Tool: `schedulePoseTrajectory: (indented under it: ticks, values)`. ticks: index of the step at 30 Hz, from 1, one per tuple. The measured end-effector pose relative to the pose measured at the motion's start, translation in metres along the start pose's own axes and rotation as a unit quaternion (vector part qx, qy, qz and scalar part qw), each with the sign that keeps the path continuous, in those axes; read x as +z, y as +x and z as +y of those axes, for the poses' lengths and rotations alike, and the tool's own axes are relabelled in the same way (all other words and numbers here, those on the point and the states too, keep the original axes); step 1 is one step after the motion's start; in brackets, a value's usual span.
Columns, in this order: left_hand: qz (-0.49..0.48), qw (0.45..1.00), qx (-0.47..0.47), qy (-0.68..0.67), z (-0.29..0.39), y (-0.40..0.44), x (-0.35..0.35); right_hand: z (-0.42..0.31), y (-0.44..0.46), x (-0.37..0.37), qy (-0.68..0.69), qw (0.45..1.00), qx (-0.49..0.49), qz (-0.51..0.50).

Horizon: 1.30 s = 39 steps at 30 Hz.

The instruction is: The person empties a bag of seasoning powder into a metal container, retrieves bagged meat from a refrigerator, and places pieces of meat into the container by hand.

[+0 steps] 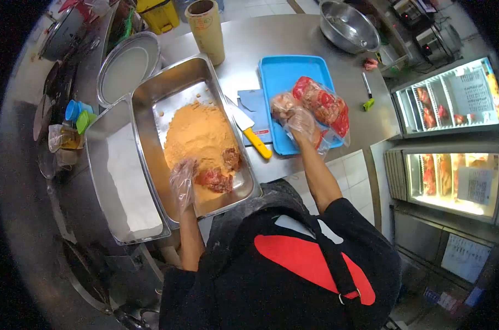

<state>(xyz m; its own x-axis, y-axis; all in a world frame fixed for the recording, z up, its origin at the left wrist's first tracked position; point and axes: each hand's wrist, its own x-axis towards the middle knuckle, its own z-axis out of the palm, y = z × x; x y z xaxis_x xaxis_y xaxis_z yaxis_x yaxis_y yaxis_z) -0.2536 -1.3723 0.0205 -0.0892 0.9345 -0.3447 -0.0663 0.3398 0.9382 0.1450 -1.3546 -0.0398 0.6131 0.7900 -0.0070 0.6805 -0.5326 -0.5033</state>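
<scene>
My left hand (184, 181), in a clear plastic glove, is in the deep steel pan (141, 132), beside a red piece of meat (215, 180) on orange powder (197, 135). A second, darker piece (231, 158) lies near it. The fingers of that hand are blurred by the glove, and their closure is unclear. Over the blue tray (293, 66), my right hand (301, 122), also gloved, touches the pale meat (284, 104) in clear plastic. Its fingers are partly hidden by the plastic. Next to that meat lies a red-and-white bag of meat (323, 104).
A yellow-handled knife (257, 143) lies between pan and tray. Left of the pan is a pan of white powder (128, 181). A plastic roll (206, 33), steel bowl (349, 27), round lid (129, 66) and green-handled tool (367, 91) stand around.
</scene>
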Motion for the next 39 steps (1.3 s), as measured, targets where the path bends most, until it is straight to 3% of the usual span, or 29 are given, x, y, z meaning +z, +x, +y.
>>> schedulePoseTrajectory:
  ticks: [5, 8, 9, 11, 13, 15, 18, 23, 25, 26, 28, 30, 32, 33, 34, 36, 37, 39]
  values:
    - [0.051, 0.998, -0.023, -0.012, 0.003, -0.009, -0.004, 0.042, -0.005, -0.009, 0.251, 0.967, 0.019, -0.033]
    - [0.063, 0.997, -0.011, -0.036, 0.008, -0.015, -0.001, 0.020, -0.014, -0.060, 0.489, 0.855, 0.111, -0.129]
    - [0.067, 0.997, -0.012, -0.042, 0.012, -0.017, 0.004, 0.044, -0.007, -0.049, 0.539, 0.824, 0.099, -0.143]
    - [0.059, 0.996, -0.015, -0.065, 0.013, -0.019, 0.010, 0.076, -0.007, -0.040, 0.496, 0.858, 0.032, -0.130]
    - [0.040, 0.994, -0.015, -0.101, 0.015, -0.016, 0.015, 0.086, -0.009, -0.035, 0.548, 0.827, 0.042, -0.115]
    - [0.022, 0.995, 0.016, -0.095, -0.001, -0.004, 0.011, 0.079, -0.016, -0.030, 0.683, 0.712, 0.127, -0.098]
    - [0.022, 0.996, 0.005, -0.084, 0.020, -0.011, 0.028, 0.060, -0.020, -0.048, 0.730, 0.659, 0.148, -0.107]
    - [0.000, 0.998, 0.006, -0.065, 0.040, -0.021, 0.039, -0.038, -0.036, -0.088, 0.695, 0.698, 0.075, -0.157]
    - [-0.007, 0.999, 0.015, -0.028, 0.041, -0.018, 0.038, -0.067, -0.041, -0.080, 0.558, 0.791, -0.056, -0.245]
    - [-0.004, 0.999, 0.016, -0.045, 0.042, -0.018, 0.038, -0.091, -0.053, -0.087, 0.465, 0.836, -0.034, -0.290]
    - [0.009, 0.996, 0.020, -0.081, 0.048, -0.018, 0.033, -0.129, -0.075, -0.092, 0.534, 0.739, -0.055, -0.407]
    - [0.026, 0.992, 0.074, -0.104, 0.010, 0.001, 0.001, -0.136, -0.069, -0.103, 0.575, 0.731, 0.049, -0.365]
    - [0.055, 0.986, 0.134, -0.082, -0.001, 0.006, -0.017, -0.095, -0.037, -0.088, 0.479, 0.835, 0.050, -0.266]
    - [0.106, 0.990, 0.075, -0.051, 0.011, -0.001, -0.020, -0.073, -0.026, -0.095, 0.283, 0.938, -0.056, -0.194]
    - [0.126, 0.989, 0.050, -0.054, 0.024, -0.008, -0.019, -0.050, -0.016, -0.103, 0.070, 0.979, -0.161, -0.108]
    - [0.159, 0.986, -0.007, -0.059, 0.041, -0.020, -0.011, -0.005, -0.006, -0.098, 0.150, 0.975, -0.034, -0.162]
    - [0.159, 0.986, -0.037, -0.033, 0.042, -0.019, -0.014, 0.006, -0.004, -0.092, 0.047, 0.982, -0.047, -0.178]
    - [0.126, 0.991, -0.008, -0.050, 0.025, -0.016, -0.015, 0.013, 0.002, -0.084, -0.155, 0.965, -0.076, -0.200]
